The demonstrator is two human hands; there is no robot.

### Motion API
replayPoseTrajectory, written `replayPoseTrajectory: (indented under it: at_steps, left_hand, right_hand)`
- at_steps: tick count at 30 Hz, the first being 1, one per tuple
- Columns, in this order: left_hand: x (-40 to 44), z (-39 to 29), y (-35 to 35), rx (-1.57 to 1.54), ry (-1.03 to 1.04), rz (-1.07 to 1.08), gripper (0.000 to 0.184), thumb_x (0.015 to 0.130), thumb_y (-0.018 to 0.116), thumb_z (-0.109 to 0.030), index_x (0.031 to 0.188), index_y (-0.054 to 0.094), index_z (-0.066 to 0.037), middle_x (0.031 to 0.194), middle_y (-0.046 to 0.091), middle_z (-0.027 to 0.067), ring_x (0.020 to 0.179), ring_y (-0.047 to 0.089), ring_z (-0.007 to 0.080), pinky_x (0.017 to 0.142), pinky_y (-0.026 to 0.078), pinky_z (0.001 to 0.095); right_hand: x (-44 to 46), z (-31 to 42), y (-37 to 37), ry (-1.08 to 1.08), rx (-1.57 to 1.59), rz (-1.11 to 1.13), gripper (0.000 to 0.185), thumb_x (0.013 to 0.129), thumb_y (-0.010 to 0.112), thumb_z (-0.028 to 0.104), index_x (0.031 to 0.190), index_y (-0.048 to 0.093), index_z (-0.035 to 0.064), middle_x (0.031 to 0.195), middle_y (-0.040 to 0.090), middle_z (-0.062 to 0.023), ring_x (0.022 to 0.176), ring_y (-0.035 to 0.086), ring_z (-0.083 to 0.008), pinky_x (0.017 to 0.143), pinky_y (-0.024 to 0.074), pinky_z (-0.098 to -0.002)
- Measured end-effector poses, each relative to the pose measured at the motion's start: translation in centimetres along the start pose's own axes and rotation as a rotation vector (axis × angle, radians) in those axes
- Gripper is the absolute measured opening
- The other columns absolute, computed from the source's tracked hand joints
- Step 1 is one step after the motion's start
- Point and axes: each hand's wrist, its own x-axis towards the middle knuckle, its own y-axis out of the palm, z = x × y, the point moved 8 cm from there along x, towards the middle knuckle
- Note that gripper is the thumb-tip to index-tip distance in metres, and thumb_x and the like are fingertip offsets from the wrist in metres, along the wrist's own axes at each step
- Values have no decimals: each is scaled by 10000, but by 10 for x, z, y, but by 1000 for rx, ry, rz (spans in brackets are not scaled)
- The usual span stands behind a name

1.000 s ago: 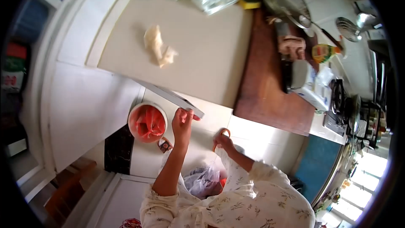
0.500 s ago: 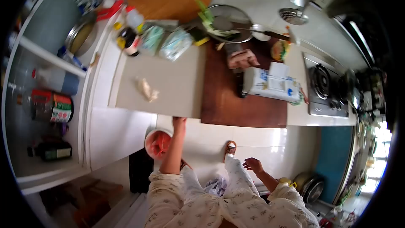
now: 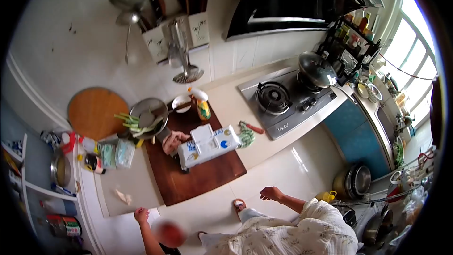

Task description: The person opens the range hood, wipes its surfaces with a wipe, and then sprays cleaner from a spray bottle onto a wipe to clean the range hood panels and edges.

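My left hand (image 3: 141, 215) is at the front edge of the pale counter, with its fingers curled in; whatever they may hold is hidden. Beside that forearm, a bucket with reddish contents (image 3: 171, 234) stands on the floor, blurred. A small crumpled pale scrap (image 3: 123, 196) lies on the counter just beyond the hand. My right hand (image 3: 272, 193) hangs in the air over the floor, fingers loosely apart and holding nothing. The brown board (image 3: 212, 179) bears a pack of wipes (image 3: 207, 147) and a piece of raw meat (image 3: 174, 141).
A pan with green stalks (image 3: 150, 115) sits at the board's back left, by a round wooden board (image 3: 97, 113). A gas stove (image 3: 288, 108) with a lidded wok (image 3: 318, 70) is to the right. A red-handled tool (image 3: 254, 128) lies on the counter near the stove. Open shelves (image 3: 35, 191) line the left.
My view has swung right and up, bringing the stove, hood and window into sight. My left hand remains near the counter's front edge. My right hand still hangs free.
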Motion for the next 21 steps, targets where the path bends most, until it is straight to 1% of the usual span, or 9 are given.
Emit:
replayPoseTrajectory:
  at_steps: [2,3,6,7,11,14,15,18,21]
  left_hand:
    - [41,-8,-40,102,250,-287,433,675,704,-123,1051,523,-4,795,614,88,755,631,219,646,511,313]
    - [29,-37,-47,362,280,-378,596,649,738,-151,1153,469,18,936,603,156,888,613,314,765,502,368]
    - [25,-78,-65,668,405,-709,730,633,769,-206,1233,420,19,1081,551,216,1001,550,382,874,457,429]
    - [24,-84,-65,615,256,-642,817,617,791,-267,1268,387,19,1204,476,261,1089,485,421,934,415,462]
    - [56,-88,-71,643,269,-718,842,587,800,-290,1257,404,31,1201,498,271,1077,513,416,938,425,449]
    - [87,-74,-69,578,287,-623,833,581,808,-266,1258,416,20,1075,578,245,978,581,391,876,473,421]
    - [93,-72,-66,577,305,-539,656,596,774,-187,1157,497,12,1020,619,206,931,609,370,837,489,409]
    - [96,-72,-59,724,316,-544,494,605,726,-124,1049,550,1,1008,632,186,919,618,354,819,491,408]
    - [100,-65,-63,607,303,-536,286,637,668,-98,900,614,0,912,654,181,865,634,332,760,496,402]
  right_hand:
    - [-4,20,-21,-26,-23,-45,251,915,542,242,1018,616,26,897,679,-77,781,657,-157,673,527,-279]
    - [4,20,-29,-37,-32,-65,245,914,542,231,1018,618,23,895,680,-82,775,659,-157,668,529,-275]
    - [6,40,-32,-75,-33,-79,249,914,542,237,1015,620,23,895,680,-81,772,659,-157,666,530,-274]
    - [4,48,-29,-79,-27,-70,252,915,540,242,1018,620,26,890,682,-72,769,658,-151,662,526,-269]
    - [-6,50,-12,-150,-21,-109,260,918,540,255,1032,619,35,885,683,-58,771,656,-142,661,522,-271]
    - [-25,49,8,-117,3,-109,238,914,545,244,1015,617,42,894,682,-71,780,663,-148,657,520,-269]
    - [-31,53,14,-106,17,-109,230,914,548,246,1009,621,49,884,684,-70,778,662,-144,654,518,-269]
    - [-34,54,26,-107,16,-143,231,915,548,243,1006,622,44,879,684,-67,780,661,-145,657,518,-269]
    - [-39,71,35,-140,69,-172,214,910,569,221,1010,622,40,876,684,-67,770,658,-145,658,515,-264]
